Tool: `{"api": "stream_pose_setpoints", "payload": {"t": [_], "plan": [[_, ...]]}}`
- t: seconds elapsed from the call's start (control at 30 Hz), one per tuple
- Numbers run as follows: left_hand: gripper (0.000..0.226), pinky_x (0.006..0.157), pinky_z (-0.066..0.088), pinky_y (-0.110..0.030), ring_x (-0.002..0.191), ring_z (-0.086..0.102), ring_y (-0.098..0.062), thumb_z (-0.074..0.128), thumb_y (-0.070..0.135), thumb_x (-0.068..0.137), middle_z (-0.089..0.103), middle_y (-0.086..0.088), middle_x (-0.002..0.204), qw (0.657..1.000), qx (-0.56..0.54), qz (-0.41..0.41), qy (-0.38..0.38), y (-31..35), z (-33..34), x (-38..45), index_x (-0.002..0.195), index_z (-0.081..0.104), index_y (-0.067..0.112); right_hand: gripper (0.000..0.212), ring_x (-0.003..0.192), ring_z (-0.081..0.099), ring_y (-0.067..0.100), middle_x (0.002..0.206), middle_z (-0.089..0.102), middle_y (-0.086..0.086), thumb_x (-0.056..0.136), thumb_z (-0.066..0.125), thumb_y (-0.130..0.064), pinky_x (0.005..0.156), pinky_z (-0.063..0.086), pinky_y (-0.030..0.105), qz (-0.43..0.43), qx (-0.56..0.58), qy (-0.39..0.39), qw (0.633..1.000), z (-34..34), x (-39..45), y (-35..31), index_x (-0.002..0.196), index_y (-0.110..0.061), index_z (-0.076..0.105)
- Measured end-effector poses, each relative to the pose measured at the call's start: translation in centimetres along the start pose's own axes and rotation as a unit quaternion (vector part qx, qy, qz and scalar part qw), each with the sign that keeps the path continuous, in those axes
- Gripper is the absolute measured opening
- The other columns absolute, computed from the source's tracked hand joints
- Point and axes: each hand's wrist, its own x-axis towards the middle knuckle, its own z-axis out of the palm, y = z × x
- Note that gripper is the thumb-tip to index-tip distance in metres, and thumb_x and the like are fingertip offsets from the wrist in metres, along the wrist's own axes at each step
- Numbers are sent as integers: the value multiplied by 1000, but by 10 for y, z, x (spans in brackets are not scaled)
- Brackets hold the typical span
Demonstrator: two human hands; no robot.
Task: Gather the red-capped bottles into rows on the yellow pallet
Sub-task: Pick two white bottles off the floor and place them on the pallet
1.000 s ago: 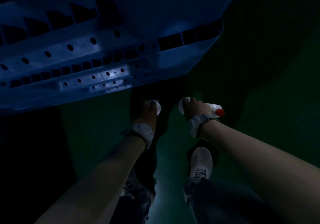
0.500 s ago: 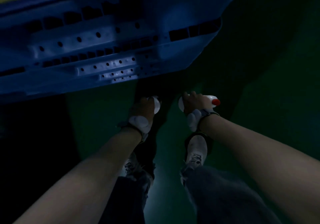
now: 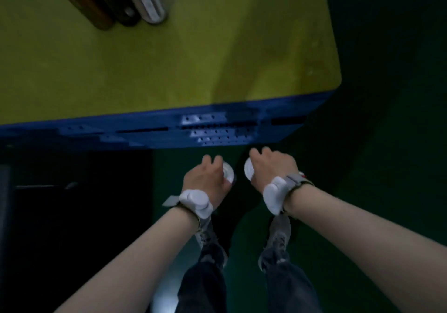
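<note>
My left hand (image 3: pixel 205 179) is closed around a white bottle (image 3: pixel 228 174) lying sideways, only its round base showing past my fingers. My right hand (image 3: pixel 273 167) grips another white bottle (image 3: pixel 248 172) sideways; its base points left and a sliver of its red cap (image 3: pixel 302 174) peeks out beyond my wrist. Both hands hover just in front of the near edge of the yellow pallet (image 3: pixel 169 70), below its blue side wall (image 3: pixel 145 131). Each wrist carries a white strapped device.
At the pallet's far left stand dark and metallic upright objects (image 3: pixel 125 0), blurred. Green floor (image 3: pixel 387 167) runs around the pallet, with a dark mass (image 3: pixel 60 203) to my left. My legs and shoes are below my hands.
The view has swung up from the pallet's blue side to its yellow top. Both hands stay shut on their bottles and have risen slightly toward the pallet edge.
</note>
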Motion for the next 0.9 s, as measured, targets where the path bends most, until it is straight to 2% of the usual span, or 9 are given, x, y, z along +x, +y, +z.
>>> {"api": "stream_pose_setpoints", "payload": {"t": [0.17,0.23,0.3,0.37,0.43,0.53,0.6,0.77,0.9], "plan": [[36,60,49,-36,68,50,-28,63,47,84,54,-5,97,999,-37,8,33,-40,-95,-15,100,45,19,25,69,48,26,95,51,5,92,57,-38,56,38,35,-25,-29,5,999,-104,-3,-56,100,-24,39],[36,63,52,-37,71,53,-27,62,46,84,51,-4,91,997,-44,16,56,-59,-132,-15,94,37,22,27,68,45,26,87,43,2,92,57,-42,57,38,35,-46,-29,10,998,-144,4,-78,96,-24,36],[35,63,49,-35,73,53,-25,60,47,84,45,0,86,995,-47,19,85,-84,-167,-14,90,35,22,31,69,45,26,81,38,0,88,60,-45,55,35,31,-71,-29,24,997,-182,13,-101,93,-25,36],[35,61,42,-32,69,48,-22,59,48,83,43,2,83,991,-40,24,124,-110,-197,-11,88,36,22,32,68,46,24,80,40,0,84,62,-46,48,26,27,-89,-27,48,995,-216,23,-122,90,-25,38],[36,61,42,-30,69,48,-19,60,51,83,44,3,84,986,-40,24,159,-137,-221,-6,89,39,23,32,68,48,24,81,42,0,83,62,-46,47,24,26,-105,-13,79,991,-241,37,-141,89,-25,39],[37,67,47,-31,74,51,-19,66,51,85,49,1,88,979,-63,15,195,-172,-249,7,94,48,20,34,70,53,23,83,48,1,86,60,-52,54,37,29,-123,4,124,985,-266,57,-165,90,-24,41],[38,70,45,-33,78,50,-22,70,49,85,49,-1,91,973,-77,5,216,-199,-259,22,96,51,18,36,70,53,23,84,50,2,88,61,-52,56,39,31,-125,8,150,981,-274,77,-183,90,-22,41],[39,76,55,-39,84,55,-25,73,43,86,54,-6,99,969,-68,0,237,-255,-262,78,105,54,15,31,73,57,28,90,56,8,90,64,-42,60,45,34,-129,41,215,967,-281,139,-227,97,-16,48],[35,79,55,-42,87,55,-29,73,37,87,53,-9,103,964,-72,5,254,-279,-259,115,107,55,14,18,91,61,38,104,57,15,96,58,-29,68,43,37,-112,31,215,970,-284,178,-243,100,-14,48]]}}
